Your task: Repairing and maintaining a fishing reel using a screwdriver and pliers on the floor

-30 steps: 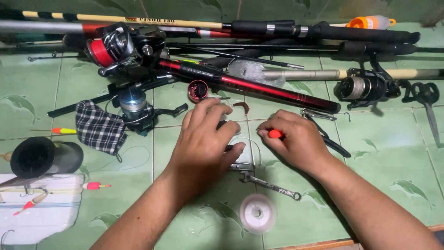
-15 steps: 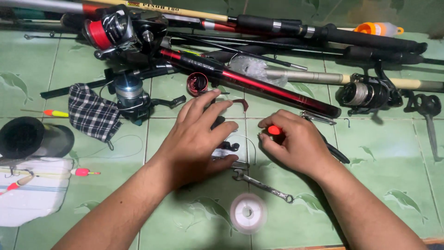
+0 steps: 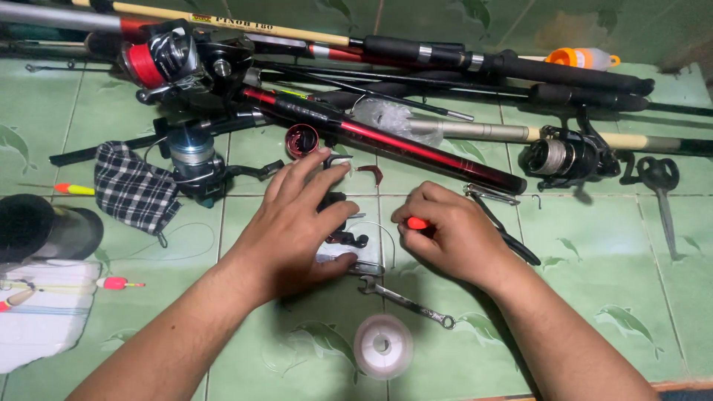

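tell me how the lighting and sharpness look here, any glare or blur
Head view: even, soft light, with faint shadows under the left hand and right hand; mild sheen on the green tiled floor, no harsh glare; hands, wrench and line spool are sharp; the rods bow slightly near the top edge.

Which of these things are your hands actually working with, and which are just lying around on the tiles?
In hand:
- left hand over small black reel parts
- right hand gripping an orange-handled tool

Lying about:
- wrench
- line spool
- checked cloth
- fishing rods
- scissors
- floats
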